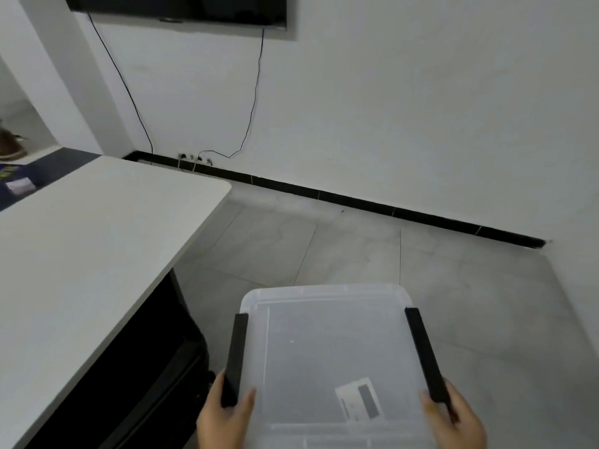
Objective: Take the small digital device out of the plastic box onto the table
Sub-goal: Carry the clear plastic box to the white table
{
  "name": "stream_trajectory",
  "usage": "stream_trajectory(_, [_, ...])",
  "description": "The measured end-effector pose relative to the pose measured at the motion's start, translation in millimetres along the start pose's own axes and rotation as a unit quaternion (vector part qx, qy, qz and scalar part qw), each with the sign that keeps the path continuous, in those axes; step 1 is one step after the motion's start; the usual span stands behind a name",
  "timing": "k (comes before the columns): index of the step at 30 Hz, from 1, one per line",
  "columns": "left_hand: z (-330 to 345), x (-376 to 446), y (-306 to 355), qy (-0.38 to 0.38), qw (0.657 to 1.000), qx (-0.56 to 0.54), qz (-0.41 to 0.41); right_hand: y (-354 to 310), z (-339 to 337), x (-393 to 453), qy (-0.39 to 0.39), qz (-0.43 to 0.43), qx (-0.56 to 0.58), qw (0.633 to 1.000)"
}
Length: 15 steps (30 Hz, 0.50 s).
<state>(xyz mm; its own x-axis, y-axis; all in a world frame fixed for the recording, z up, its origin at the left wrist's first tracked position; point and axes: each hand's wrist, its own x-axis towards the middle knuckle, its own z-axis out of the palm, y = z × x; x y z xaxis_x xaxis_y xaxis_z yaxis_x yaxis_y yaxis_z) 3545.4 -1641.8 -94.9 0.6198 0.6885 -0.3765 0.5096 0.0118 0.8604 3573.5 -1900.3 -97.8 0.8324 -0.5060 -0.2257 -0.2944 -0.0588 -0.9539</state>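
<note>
A clear plastic box (327, 338) with its lid on is held in the air above the floor, right of the table. Through the lid a small white device with a grey screen (360, 401) shows, lying inside near me. My left hand (223, 416) grips the box's left black side latch (236, 354). My right hand (453, 416) grips the right black latch (424, 354). The white table (81, 247) stands to the left with its top bare.
Grey tiled floor (356, 247) lies beyond the box, ending at a white wall with a black skirting. A wall screen (175, 8) hangs above with cables down to sockets. A dark surface with small items (21, 186) sits beyond the table at far left.
</note>
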Motion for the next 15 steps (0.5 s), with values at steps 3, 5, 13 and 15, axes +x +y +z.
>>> stream_trajectory(3, [37.8, 59.1, 22.2, 0.003, 1.000, 0.001, -0.014, -18.5, 53.7, 61.6, -0.034, 0.021, -0.054, 0.998])
stream_trajectory(5, [64.0, 96.5, 40.3, 0.024, 1.000, -0.006, -0.020, -30.7, 92.2, 109.4, -0.054, -0.011, -0.074, 0.996])
stream_trajectory(13, [101.9, 234.1, 156.4, 0.206, 0.974, -0.090, 0.004, -157.4, 296.9, 265.0, -0.262, -0.140, -0.138, 0.945])
stream_trajectory(15, [93.9, 257.7, 181.9, 0.252, 0.960, -0.120, 0.022, -193.8, 353.4, 275.3, -0.324, -0.170, -0.129, 0.922])
